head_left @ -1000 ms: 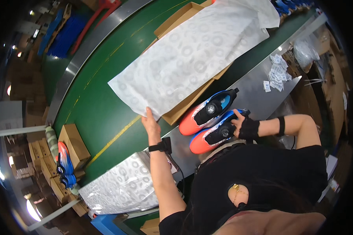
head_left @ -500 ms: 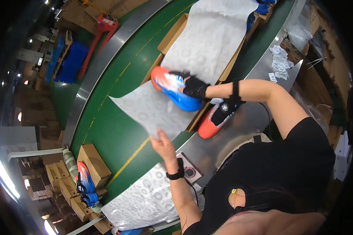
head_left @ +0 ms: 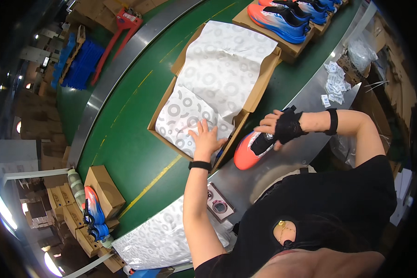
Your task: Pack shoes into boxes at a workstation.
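My left hand lies with spread fingers on printed white tissue paper in an open brown shoebox. The paper is folded over the box's near half; a small dark blue bit shows at its edge, and what else lies beneath is hidden. My right hand, in a black fingerless glove, is closed over the upper part of an orange-red running shoe with a black tongue. Fingers are on the shoe's far side, thumb on the near side. This shoe stands on the metal ledge beside the box.
More orange and blue shoes stand on boxes at the far right. Small white packets lie on the ledge. A pinkish device and a stack of wrapped tissue paper are near me. The green conveyor belt curves past at left.
My right hand has let go of one shoe, now out of sight, and moved onto the other on the ledge. My left hand has folded the tissue paper over into the box.
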The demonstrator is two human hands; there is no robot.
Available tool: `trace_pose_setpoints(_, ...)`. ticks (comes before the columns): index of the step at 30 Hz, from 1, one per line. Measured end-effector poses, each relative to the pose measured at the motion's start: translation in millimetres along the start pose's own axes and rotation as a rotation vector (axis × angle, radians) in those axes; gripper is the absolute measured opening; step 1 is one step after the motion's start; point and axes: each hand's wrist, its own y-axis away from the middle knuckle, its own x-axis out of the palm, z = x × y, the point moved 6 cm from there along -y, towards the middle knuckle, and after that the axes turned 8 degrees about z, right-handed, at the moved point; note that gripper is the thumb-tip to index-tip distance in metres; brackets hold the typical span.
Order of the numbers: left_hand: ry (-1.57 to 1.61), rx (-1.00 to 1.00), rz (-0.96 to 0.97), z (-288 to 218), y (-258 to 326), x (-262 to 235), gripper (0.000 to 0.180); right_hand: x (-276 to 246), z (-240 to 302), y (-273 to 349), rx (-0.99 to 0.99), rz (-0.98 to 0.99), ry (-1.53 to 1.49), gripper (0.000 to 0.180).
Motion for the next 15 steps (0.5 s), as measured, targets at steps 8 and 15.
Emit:
trace_pose_setpoints(8,0.722,0.497,-0.173,-89,62,-61,0.071,-52,30,10,-0.253,-0.244,0.038,0.064)
trace_pose_setpoints(15,1.121,-0.061,-0.725,-51,94,-73,0.059,-139,67,26,-0.519,-1.039,0.32,0.032)
